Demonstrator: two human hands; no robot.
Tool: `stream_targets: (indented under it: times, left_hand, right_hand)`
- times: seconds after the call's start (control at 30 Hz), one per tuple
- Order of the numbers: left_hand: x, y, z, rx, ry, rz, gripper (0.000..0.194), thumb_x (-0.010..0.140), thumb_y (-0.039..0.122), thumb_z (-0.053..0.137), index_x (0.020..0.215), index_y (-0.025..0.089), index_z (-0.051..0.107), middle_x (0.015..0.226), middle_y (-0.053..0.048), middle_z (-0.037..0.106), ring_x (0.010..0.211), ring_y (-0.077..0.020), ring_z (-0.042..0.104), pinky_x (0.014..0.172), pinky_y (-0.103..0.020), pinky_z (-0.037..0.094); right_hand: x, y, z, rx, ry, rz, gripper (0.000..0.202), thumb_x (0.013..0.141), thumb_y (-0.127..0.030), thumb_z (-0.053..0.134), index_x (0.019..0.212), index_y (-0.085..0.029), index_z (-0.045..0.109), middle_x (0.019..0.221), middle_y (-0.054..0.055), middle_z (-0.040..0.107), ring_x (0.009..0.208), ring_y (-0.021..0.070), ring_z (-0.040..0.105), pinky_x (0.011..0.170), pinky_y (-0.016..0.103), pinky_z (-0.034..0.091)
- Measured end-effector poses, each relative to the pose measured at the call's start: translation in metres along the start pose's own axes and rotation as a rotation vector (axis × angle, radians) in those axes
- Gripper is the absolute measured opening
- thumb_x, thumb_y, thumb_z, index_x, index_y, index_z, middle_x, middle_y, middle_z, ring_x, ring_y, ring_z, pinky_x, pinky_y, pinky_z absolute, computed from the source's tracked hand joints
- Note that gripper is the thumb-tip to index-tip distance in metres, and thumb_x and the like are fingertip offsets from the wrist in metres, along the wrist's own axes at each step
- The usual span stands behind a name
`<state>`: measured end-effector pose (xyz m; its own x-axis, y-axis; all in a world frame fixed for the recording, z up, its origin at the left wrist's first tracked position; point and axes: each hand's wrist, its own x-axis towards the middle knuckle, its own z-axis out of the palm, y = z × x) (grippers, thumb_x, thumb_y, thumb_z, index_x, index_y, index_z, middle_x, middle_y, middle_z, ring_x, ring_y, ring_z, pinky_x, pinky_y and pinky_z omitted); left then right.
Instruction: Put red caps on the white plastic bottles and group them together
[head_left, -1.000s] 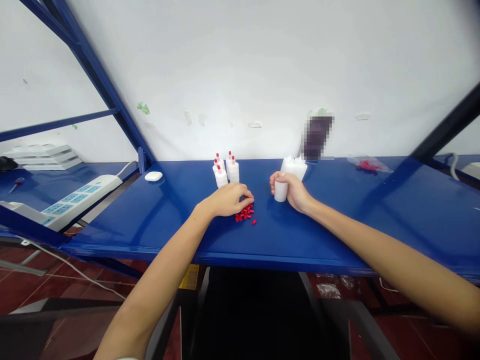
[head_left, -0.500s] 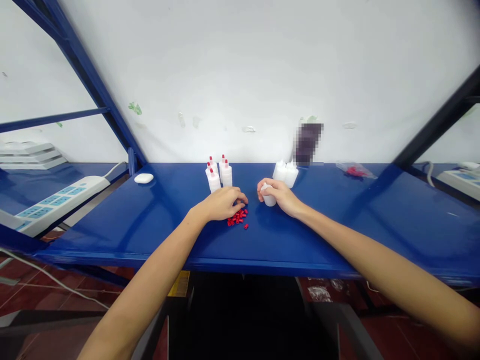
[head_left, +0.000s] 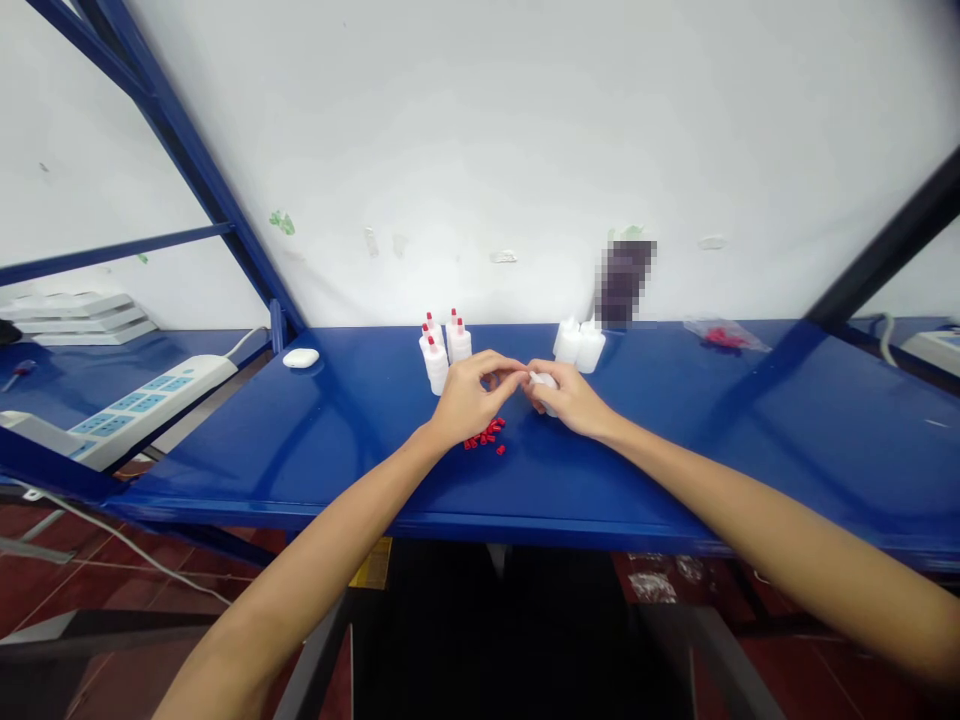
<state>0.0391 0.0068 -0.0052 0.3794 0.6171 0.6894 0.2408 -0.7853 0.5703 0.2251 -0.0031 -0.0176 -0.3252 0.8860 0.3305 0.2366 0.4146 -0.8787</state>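
My right hand [head_left: 568, 398] is closed around a small white squeeze bottle [head_left: 546, 382], tilted so its nozzle end points left. My left hand [head_left: 478, 392] meets it there, thumb and fingers pinched at the nozzle tip; whatever lies between those fingertips is hidden. Below my left wrist lies a small pile of red caps [head_left: 489, 432], with one cap [head_left: 501, 450] apart from it. Behind my left hand stands a group of several white bottles with red-capped nozzles [head_left: 437, 370]. Uncapped white bottles [head_left: 590, 350] stand behind my right hand.
On the blue table [head_left: 300, 450] a white rounded case [head_left: 301, 358] lies at the left. A clear bag with red pieces [head_left: 725, 337] is at the back right. A power strip [head_left: 150, 405] runs along the left side. Blue frame posts [head_left: 202, 170] rise at the sides.
My left hand has moved from the red caps up and right to the bottle's nozzle, fingers now pinched. My right hand has tilted its bottle to the left. The view has shifted slightly.
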Motion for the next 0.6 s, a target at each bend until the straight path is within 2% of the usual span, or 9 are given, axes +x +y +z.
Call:
stream_targets:
  times: [0.07,0.23,0.3,0.47,0.6]
  left_hand:
    - [-0.0002,0.0016,0.0022,-0.047,0.043,-0.023,0.015,0.09,0.027,0.067,0.093,0.015,0.074,0.085,-0.005,0.072,0.07,-0.0122,0.062,0.065,-0.025,0.05]
    - [-0.0018,0.0017,0.0019,-0.016,-0.04,0.025,0.013,0.09,0.026,0.066,0.091,0.015,0.074,0.086,-0.006,0.073,0.067,-0.0112,0.059,0.063,-0.025,0.048]
    - [-0.0023,0.0019,0.0019,-0.011,-0.055,0.035,0.013,0.091,0.025,0.065,0.092,0.015,0.074,0.087,-0.006,0.072,0.067,-0.0111,0.058,0.063,-0.025,0.048]
    - [-0.0037,0.0023,0.0027,0.011,-0.126,0.05,0.013,0.091,0.022,0.063,0.1,0.016,0.071,0.086,-0.004,0.069,0.067,-0.0105,0.056,0.063,-0.024,0.046]
    - [-0.0051,0.0015,0.0031,0.05,-0.174,0.071,0.014,0.09,0.018,0.06,0.101,0.016,0.068,0.077,-0.001,0.059,0.065,-0.0102,0.051,0.061,-0.024,0.043]
  right_hand:
    - [-0.0003,-0.0011,0.001,-0.034,-0.001,-0.019,0.009,0.078,-0.029,0.055,0.076,-0.019,0.054,0.059,-0.005,0.051,0.053,0.012,0.048,0.055,0.026,0.037]
    - [-0.0008,-0.0027,0.0026,-0.175,0.037,-0.116,0.013,0.079,-0.029,0.055,0.071,-0.018,0.056,0.066,-0.003,0.05,0.062,0.0127,0.045,0.061,0.026,0.036]
    - [-0.0016,-0.0021,0.002,-0.18,0.034,-0.106,0.013,0.079,-0.028,0.055,0.071,-0.018,0.056,0.066,-0.002,0.051,0.062,0.0132,0.046,0.06,0.027,0.037]
    - [-0.0044,0.0004,-0.0006,0.071,-0.118,-0.047,0.019,0.082,-0.034,0.05,0.076,-0.018,0.056,0.063,-0.001,0.055,0.055,0.0143,0.051,0.055,0.028,0.04]
    - [-0.0037,-0.0001,-0.0002,0.103,-0.135,-0.036,0.035,0.092,-0.045,0.045,0.076,-0.017,0.058,0.056,-0.003,0.048,0.05,0.013,0.045,0.05,0.027,0.036]
